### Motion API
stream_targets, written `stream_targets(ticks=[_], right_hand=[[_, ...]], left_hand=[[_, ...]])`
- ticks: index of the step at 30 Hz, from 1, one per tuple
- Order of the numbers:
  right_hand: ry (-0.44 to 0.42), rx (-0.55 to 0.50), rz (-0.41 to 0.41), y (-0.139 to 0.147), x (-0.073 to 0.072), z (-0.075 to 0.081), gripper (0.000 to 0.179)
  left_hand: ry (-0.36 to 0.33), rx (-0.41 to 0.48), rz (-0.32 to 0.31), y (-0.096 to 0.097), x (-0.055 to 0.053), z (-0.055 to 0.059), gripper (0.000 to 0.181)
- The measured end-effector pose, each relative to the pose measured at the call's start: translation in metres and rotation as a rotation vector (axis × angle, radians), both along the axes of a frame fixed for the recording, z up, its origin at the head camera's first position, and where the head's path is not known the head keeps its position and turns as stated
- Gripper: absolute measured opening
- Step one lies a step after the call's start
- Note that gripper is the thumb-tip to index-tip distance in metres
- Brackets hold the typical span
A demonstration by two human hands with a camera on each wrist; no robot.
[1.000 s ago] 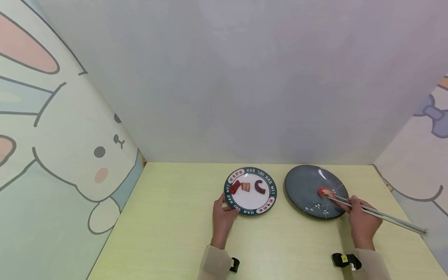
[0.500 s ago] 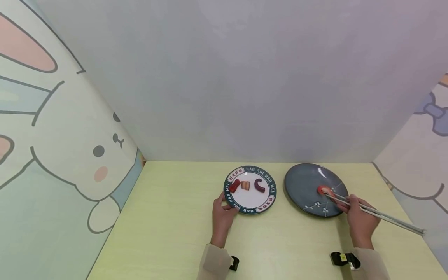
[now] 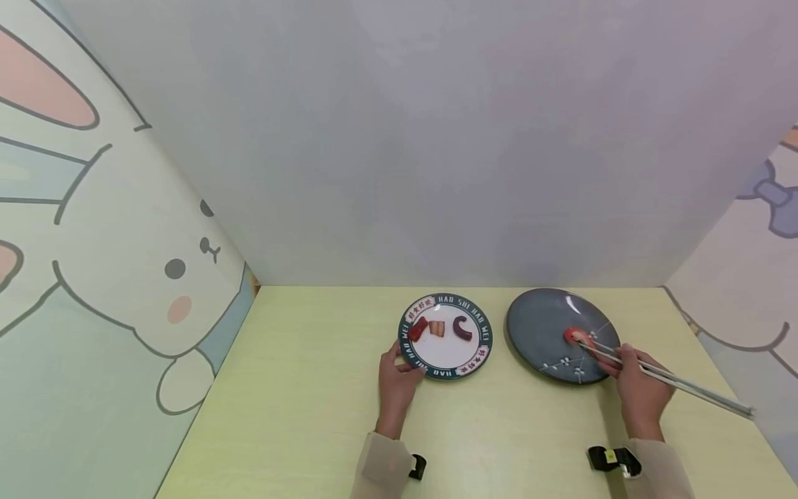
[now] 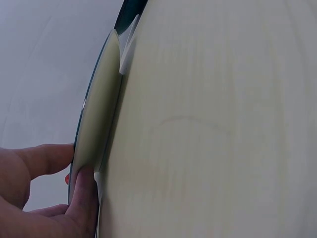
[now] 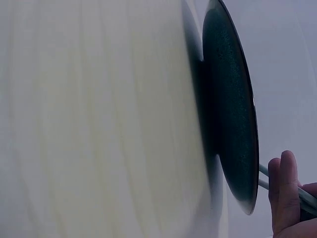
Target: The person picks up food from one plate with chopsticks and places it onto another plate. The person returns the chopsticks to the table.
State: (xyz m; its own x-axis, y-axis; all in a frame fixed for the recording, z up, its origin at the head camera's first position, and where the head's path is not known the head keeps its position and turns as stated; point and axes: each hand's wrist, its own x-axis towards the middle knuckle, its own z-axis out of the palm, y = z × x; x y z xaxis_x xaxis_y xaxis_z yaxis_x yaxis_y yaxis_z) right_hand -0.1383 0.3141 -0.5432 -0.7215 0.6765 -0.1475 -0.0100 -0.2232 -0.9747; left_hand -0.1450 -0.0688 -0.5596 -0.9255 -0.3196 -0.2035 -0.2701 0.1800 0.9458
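Observation:
My left hand pinches the near-left rim of a small white plate with a dark green lettered border. In the left wrist view, fingers lie on both sides of that rim. On this plate are a dark red piece, a striped pork-belly-like piece and a purplish curved piece. My right hand grips a pair of metal chopsticks over a dark blue-grey plate. Their tips touch an orange-red shrimp there; whether they pinch it I cannot tell.
Both plates stand side by side on a pale yellow table, near the grey back wall. A wall with a rabbit drawing bounds the left side, and another patterned wall the right. Black straps show at the wrists.
The whole head view has shifted very slightly. Both hands, the plates and the chopsticks hold nearly the same places, with the tips still at the shrimp.

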Motion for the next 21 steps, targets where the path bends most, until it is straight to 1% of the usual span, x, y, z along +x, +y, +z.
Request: stream_targets(ticks=[5, 9, 21], right_hand=[[0.013, -0.016, -0.002, -0.0015, -0.001, 0.0012, 0.021], [0.004, -0.016, 0.001, -0.0021, -0.0007, 0.0019, 0.021], [0.008, -0.016, 0.005, -0.0002, -0.0006, 0.0021, 0.02]], left_hand=[[-0.01, -0.019, 0.007, -0.0007, -0.0005, 0.0007, 0.081], [-0.02, -0.032, 0.012, -0.0006, -0.0016, 0.001, 0.08], [-0.032, -0.024, 0.015, 0.0011, -0.0008, 0.001, 0.081]])
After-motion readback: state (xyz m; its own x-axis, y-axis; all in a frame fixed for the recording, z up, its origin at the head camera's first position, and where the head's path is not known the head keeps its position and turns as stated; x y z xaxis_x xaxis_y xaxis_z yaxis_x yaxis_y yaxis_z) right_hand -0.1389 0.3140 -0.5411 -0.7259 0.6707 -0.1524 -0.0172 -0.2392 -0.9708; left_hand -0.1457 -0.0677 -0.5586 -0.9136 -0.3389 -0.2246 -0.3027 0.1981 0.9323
